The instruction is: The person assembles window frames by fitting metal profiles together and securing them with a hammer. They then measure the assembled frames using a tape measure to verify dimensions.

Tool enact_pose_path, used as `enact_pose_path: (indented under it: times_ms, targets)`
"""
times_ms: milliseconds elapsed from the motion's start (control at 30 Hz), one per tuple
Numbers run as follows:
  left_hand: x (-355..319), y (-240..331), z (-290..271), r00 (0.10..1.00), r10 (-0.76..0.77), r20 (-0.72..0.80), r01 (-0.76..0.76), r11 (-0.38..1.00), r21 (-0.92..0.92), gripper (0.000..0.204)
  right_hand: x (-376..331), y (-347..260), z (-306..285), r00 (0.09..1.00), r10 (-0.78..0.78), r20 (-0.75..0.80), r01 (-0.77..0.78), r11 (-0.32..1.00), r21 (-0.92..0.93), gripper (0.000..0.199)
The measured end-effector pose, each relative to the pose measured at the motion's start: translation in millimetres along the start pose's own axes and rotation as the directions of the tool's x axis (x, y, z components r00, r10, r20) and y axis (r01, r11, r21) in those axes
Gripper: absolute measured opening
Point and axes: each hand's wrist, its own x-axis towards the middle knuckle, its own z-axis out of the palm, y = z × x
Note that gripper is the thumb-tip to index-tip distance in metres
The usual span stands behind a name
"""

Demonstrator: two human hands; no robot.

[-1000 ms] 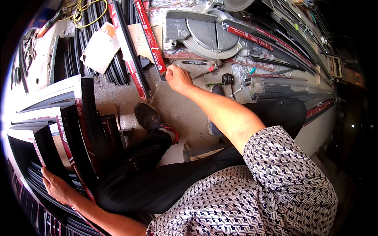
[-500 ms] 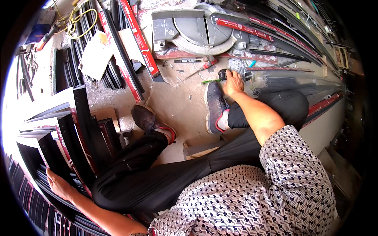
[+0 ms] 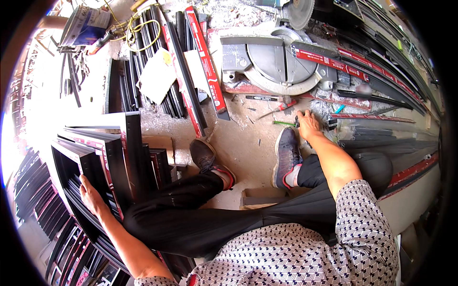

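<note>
Over on the left, my left hand [image 3: 91,196] grips the edge of a black frame [image 3: 71,183], one of several stacked upright beside my left leg. My right hand [image 3: 309,125] reaches down to the floor just beyond my right shoe [image 3: 287,157]. Its fingers are curled over a small black object, mostly hidden beneath them, so its kind does not show. A thin green piece [image 3: 285,123] sticks out next to the fingertips. Close by lie a red-handled screwdriver [image 3: 281,107] and a black marker-like stick [image 3: 261,98].
Ahead stands a grey mitre saw base [image 3: 267,62], its round blade [image 3: 300,12] above. Long black and red profiles [image 3: 334,64] cross it to the right. More strips [image 3: 207,62] and a white sheet [image 3: 155,78] lie ahead left, near a bucket [image 3: 86,28].
The whole view has shifted, so the scene sits further right and lower, and the saw blade shows. My right fingers now cover most of the black object. My left hand stays on the frame.
</note>
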Motion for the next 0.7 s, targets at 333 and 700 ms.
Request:
enact_pose_path:
  times_ms: [333, 700]
  targets:
    - [-14, 14, -4, 0.999, 0.044, -0.005, -0.041, 0.971, 0.235, 0.093, -13, -20, -23, 0.988, -0.093, -0.127, 0.104, 0.991, 0.086, 0.069]
    - [-18, 19, 2, 0.999, -0.014, 0.032, 0.005, 0.960, 0.280, 0.100, -49, -70, -49, 0.965, -0.192, -0.180, 0.204, 0.978, 0.052, 0.072]
